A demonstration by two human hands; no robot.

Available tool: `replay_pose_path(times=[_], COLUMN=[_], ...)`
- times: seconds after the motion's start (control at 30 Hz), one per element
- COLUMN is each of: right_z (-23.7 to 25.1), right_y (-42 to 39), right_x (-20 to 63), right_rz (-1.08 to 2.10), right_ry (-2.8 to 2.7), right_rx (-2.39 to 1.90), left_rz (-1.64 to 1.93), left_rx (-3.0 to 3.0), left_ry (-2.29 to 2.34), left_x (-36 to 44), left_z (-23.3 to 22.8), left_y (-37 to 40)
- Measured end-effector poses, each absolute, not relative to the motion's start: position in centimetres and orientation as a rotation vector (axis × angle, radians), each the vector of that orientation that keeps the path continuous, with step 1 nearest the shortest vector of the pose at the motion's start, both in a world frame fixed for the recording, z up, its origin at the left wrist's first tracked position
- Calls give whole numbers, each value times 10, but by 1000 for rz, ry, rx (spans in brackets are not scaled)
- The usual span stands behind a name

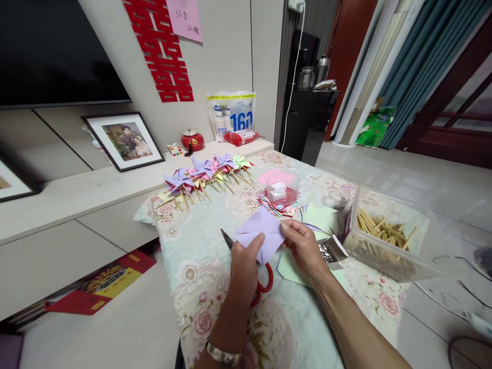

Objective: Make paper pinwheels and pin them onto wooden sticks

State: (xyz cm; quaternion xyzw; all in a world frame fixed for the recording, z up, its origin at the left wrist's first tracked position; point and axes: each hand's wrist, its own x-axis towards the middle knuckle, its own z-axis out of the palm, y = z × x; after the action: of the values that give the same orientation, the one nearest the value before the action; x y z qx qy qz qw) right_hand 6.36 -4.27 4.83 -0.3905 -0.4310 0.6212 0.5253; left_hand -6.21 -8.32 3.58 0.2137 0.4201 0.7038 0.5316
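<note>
A square of purple paper (265,220), with cuts running in from its corners, is held up over the table. My left hand (246,264) pinches its near left side between thumb and fingers. At the right corner, my right hand (302,243) grips the same sheet, thumb on top. Beneath my left hand lies a pair of scissors (266,279) with red handles, its dark blades poking out to the left. Light green paper sheets (290,269) lie under my right hand. A small open box (326,252) of shiny metal pieces sits just beyond that wrist.
Several finished paper pinwheels (203,171) on sticks lie at the back left of the flowered tablecloth (200,256). A clear bin (378,259) of short wooden sticks stands on the right. A round clear container (283,189) rests on patterned paper. Behind is a white cabinet (69,207).
</note>
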Motion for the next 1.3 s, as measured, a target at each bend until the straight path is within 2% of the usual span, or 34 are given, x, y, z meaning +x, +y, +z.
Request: replay_pose_path(times=[0.37,0.73,1.3], right_z=[43,47,46], right_y=[-44,-49,-44], right_x=[64,52,58], right_rz=[1492,1735,1488], right_ry=[-1066,-797,-850], right_rx=[-918,-830,-876], left_rz=[1641,1670,1578], left_rx=[550,431,577], left_ry=[1004,945,1028], left_x=[-62,-59,-60], left_z=[35,41,33], left_y=[-85,-83,-82])
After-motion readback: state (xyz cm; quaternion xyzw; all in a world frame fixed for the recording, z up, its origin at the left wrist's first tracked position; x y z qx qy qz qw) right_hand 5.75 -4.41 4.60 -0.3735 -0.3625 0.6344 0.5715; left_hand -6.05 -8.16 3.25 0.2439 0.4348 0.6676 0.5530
